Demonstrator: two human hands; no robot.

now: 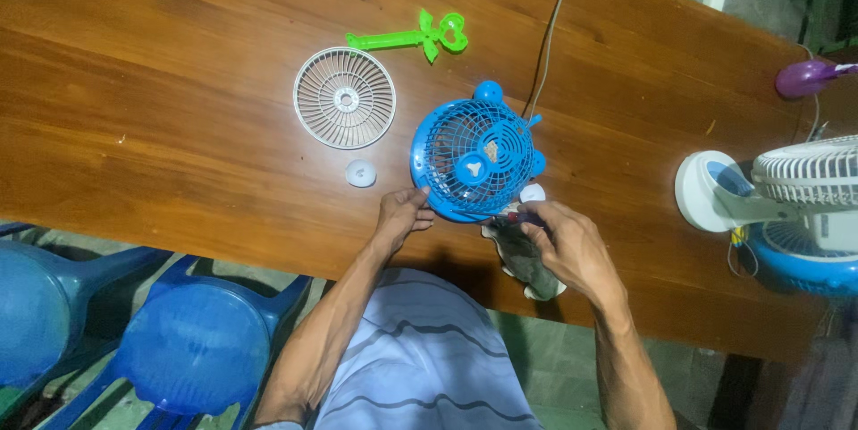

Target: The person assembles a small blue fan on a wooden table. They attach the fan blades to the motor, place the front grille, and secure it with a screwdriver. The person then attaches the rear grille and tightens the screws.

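The little blue fan (476, 160) sits near the front edge of the brown wooden table (179, 108), right in front of the person. The left hand (402, 215) pinches the fan's round rim at the bottom left, with its fingers closed on the rim. The right hand (559, 242) rests just beside the fan's lower right side. Its fingers are bunched on something small and dark with a bit of red, maybe a tool, but I cannot tell for sure. A grey rag (527, 269) lies under that hand.

The fan is close to the table edge, so a hard push could make it slide off and fall. The thin bars of the blue cage could bend or snap if the hand presses too hard. The small white cap (361, 173) and the white knob (533, 192) are loose, so a bump could roll them away. The white fan grille (345, 97) lies a little way off, safe for now. The grey cord (550, 28) behind the fan could catch and tug it.
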